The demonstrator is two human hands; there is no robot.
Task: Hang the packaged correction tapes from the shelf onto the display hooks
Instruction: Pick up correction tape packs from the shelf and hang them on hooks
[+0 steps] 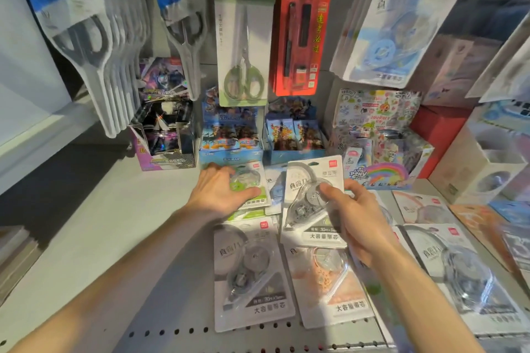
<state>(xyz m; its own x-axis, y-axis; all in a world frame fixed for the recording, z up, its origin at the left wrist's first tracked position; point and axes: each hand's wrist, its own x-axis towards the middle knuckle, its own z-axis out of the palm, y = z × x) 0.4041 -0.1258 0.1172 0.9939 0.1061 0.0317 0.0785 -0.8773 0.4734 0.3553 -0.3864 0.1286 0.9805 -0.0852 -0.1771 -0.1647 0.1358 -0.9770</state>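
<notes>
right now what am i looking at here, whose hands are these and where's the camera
There is one picture, from a camera worn on a person's head, looking forward and down, so the two bare arms reaching in are that person's own. No machine is involved. They stand at a shop shelf strewn with packaged correction tapes. The right hand holds a grey pack lifted off the shelf. The left hand is laid on a green pack that lies flat. More packs lie nearer, such as an orange pack. Above, scissors and other goods hang on display. The hooks themselves cannot be made out.
</notes>
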